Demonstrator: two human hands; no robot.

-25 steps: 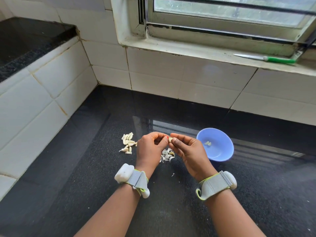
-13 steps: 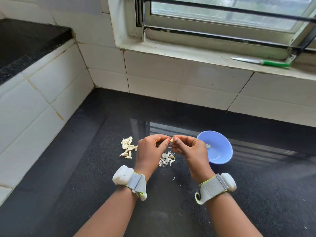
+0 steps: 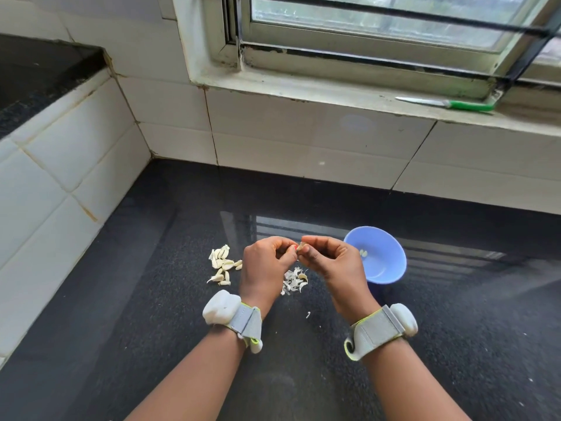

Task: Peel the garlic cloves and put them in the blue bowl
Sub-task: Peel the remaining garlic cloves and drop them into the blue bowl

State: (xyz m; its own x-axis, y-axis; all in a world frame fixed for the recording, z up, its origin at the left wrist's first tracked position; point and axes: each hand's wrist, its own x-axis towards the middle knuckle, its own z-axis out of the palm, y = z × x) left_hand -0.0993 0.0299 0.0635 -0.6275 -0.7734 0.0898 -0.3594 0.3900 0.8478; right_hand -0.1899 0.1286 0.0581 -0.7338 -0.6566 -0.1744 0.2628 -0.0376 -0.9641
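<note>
Pinching one garlic clove (image 3: 301,247) between them above the counter (image 3: 455,344), the left hand (image 3: 264,265) and right hand (image 3: 331,262) curl tight on it, likely working the skin loose; shed skins (image 3: 294,281) lie just beneath. Unpeeled cloves (image 3: 223,264) wait left; the blue bowl (image 3: 385,268), right, holds a few peeled ones; a knife (image 3: 446,103) rests on the far sill.

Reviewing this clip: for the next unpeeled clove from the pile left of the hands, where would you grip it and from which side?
Take one at the near edge of the garlic clove pile, such as the clove lying apart at the bottom. Pinch it across its plump middle with thumb and forefinger, coming from above with the left hand, which is closest. The cloves lie flat on the counter, tapered ends free, so the sides are exposed.
</note>
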